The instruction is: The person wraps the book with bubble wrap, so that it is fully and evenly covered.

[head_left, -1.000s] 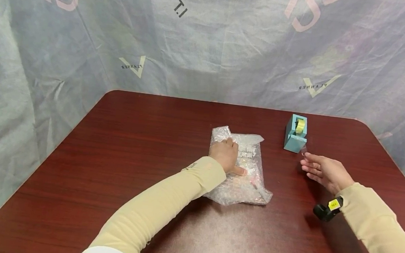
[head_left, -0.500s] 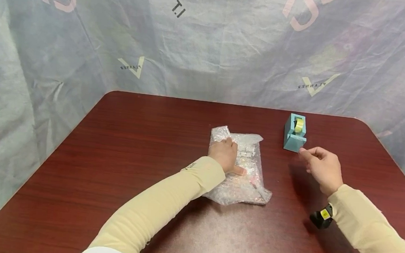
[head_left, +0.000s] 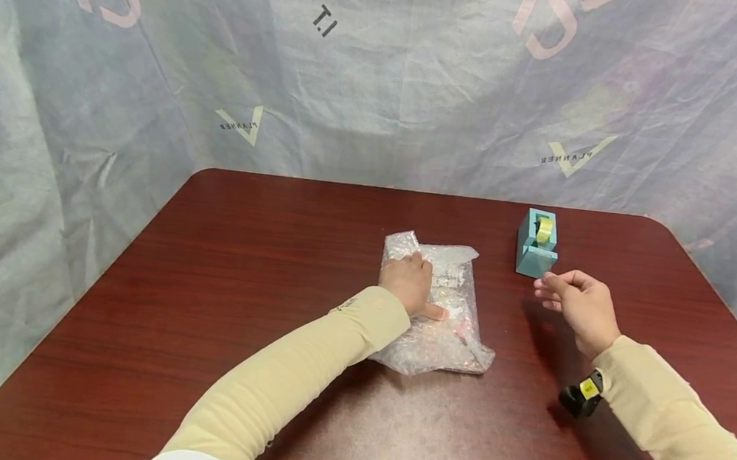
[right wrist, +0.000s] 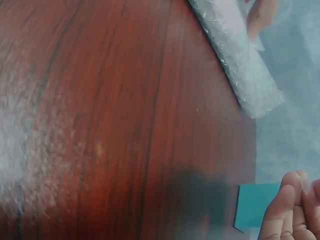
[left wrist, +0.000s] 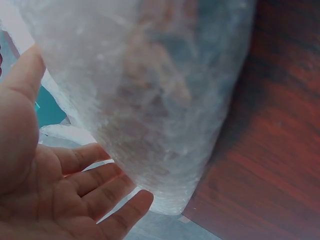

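Observation:
A flat package in bubble wrap [head_left: 452, 334] lies near the middle of the table, with reddish print showing through the plastic. My left hand [head_left: 408, 282] rests on its left part, fingers extended and thumb out to the side. In the left wrist view those fingers [left wrist: 90, 182] lie along the edge of the wrap. Right of the package stands a teal tape dispenser [head_left: 534, 259] with a yellowish roll [head_left: 544, 231]. Just in front of it, my right hand [head_left: 581, 302] pinches a small strip of clear tape [right wrist: 306, 185] between thumb and fingers.
The dark red wooden table [head_left: 240, 247] has rounded far corners. A printed grey cloth [head_left: 370, 75] hangs behind it and along the sides. A black wrist camera [head_left: 582, 395] sticks out below the right sleeve.
My right hand has turned over and brought thumb and fingers together, then shifted slightly left in front of the dispenser. The left hand and the package have stayed in place.

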`<act>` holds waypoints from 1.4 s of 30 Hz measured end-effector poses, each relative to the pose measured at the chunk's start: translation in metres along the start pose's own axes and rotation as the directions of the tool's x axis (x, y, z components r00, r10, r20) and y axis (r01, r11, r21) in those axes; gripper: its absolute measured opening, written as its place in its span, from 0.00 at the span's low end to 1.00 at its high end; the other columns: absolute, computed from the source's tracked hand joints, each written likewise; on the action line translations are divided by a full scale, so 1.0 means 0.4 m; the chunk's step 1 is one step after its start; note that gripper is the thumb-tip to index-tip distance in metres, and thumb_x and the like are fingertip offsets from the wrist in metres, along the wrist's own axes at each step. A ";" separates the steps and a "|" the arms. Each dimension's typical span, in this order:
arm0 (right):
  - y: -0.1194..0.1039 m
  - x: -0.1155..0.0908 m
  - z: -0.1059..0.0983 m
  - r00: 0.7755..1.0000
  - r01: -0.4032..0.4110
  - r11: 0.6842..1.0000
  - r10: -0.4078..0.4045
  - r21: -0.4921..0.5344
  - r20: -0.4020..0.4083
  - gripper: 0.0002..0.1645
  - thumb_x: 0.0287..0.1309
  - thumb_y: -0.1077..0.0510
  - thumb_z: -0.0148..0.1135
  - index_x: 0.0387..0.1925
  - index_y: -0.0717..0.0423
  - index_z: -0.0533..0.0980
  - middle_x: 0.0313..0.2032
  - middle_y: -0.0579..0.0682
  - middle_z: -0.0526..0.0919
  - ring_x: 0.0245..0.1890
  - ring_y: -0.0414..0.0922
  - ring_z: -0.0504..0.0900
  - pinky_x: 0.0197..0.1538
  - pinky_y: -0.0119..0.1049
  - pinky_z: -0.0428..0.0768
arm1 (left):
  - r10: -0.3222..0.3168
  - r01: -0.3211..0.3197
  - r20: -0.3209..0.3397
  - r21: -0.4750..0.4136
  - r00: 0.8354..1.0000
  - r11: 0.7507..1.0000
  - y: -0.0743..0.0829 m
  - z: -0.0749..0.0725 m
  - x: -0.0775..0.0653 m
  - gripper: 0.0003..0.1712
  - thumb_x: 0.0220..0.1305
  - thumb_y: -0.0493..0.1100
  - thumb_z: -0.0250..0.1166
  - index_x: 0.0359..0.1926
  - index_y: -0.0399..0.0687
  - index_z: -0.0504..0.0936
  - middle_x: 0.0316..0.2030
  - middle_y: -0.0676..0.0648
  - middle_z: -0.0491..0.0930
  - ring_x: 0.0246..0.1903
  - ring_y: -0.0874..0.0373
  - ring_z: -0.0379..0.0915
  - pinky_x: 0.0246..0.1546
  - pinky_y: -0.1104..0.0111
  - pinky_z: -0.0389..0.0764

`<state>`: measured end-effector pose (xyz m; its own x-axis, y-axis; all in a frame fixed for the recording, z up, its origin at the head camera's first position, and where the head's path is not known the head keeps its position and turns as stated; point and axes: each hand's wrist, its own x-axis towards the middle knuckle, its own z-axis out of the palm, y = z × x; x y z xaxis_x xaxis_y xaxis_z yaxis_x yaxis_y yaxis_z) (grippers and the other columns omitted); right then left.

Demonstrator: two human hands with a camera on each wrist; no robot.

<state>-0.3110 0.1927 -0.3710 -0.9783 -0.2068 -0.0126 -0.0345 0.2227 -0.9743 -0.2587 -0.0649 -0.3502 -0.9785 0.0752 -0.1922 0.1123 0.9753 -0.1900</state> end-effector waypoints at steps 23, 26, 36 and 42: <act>-0.015 0.019 -0.022 0.923 -0.344 0.936 0.351 -0.073 0.157 0.14 0.75 0.54 0.47 0.37 0.50 0.79 0.21 0.37 0.79 0.22 0.33 0.81 0.31 0.30 0.79 | -0.006 0.006 -0.001 0.004 1.000 1.000 0.006 -0.012 -0.014 0.54 0.58 0.79 0.61 0.71 0.45 0.70 0.64 0.45 0.72 0.57 0.54 0.75 0.49 0.64 0.81; -0.019 0.028 -0.028 0.903 -0.380 0.918 0.394 -0.111 0.172 0.15 0.75 0.53 0.47 0.35 0.48 0.79 0.19 0.37 0.76 0.22 0.33 0.80 0.32 0.30 0.78 | -0.005 0.005 -0.001 0.006 1.000 1.000 0.006 -0.010 -0.012 0.55 0.58 0.79 0.60 0.71 0.45 0.69 0.65 0.44 0.72 0.58 0.54 0.75 0.48 0.64 0.82; -0.020 0.057 -0.022 0.848 -0.481 0.874 0.484 -0.071 0.214 0.19 0.72 0.52 0.51 0.24 0.43 0.79 0.18 0.36 0.75 0.25 0.34 0.78 0.36 0.30 0.79 | -0.003 0.003 0.010 0.006 1.000 1.000 0.004 -0.007 -0.008 0.55 0.59 0.79 0.60 0.72 0.44 0.68 0.66 0.44 0.71 0.59 0.54 0.74 0.48 0.63 0.82; -0.016 0.069 -0.017 0.817 -0.546 0.838 0.528 0.017 0.233 0.21 0.73 0.54 0.50 0.22 0.45 0.79 0.17 0.36 0.75 0.23 0.33 0.78 0.35 0.29 0.80 | -0.002 0.002 0.012 0.017 1.000 1.000 0.008 -0.011 -0.013 0.55 0.59 0.79 0.59 0.73 0.45 0.68 0.67 0.44 0.70 0.60 0.54 0.74 0.48 0.63 0.82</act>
<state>-0.3394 0.1922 -0.3637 -0.7697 -0.2736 -0.5768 0.5088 0.2828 -0.8131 -0.2541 -0.0613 -0.3457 -0.9764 0.0709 -0.2038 0.1137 0.9718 -0.2066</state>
